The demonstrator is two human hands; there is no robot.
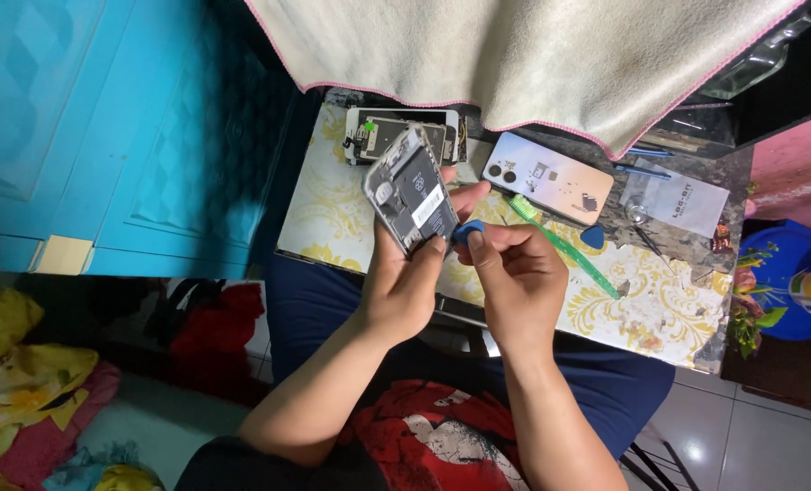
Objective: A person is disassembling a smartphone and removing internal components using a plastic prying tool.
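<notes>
Left hand (404, 286) grips an opened phone (411, 189), back cover off, insides and battery facing up, held tilted above the near edge of the table (333, 218). Fingers wrap the phone's lower end, thumb along its right edge. Right hand (515, 277) is just beside it, fingers pressed together, pinching a small blue pick (467, 233) between thumb and index finger; the pick's tip sits at the phone's lower right edge, touching or nearly so, cannot tell which.

On the table behind the held phone lies a second dismantled phone (404, 130), internals exposed, partly hidden by the held one. To the right, a pale phone back (547, 177) lies flat, camera holes toward the left. A green toothbrush (565, 245) lies diagonally near the right hand, bristles toward the pale phone back. A second blue pick (593, 236) rests beside the toothbrush. White paper slip (678, 195) further right. Cream towel (515, 55) with pink edge hangs over the far side of the table. Blue door (105, 127) at left.
</notes>
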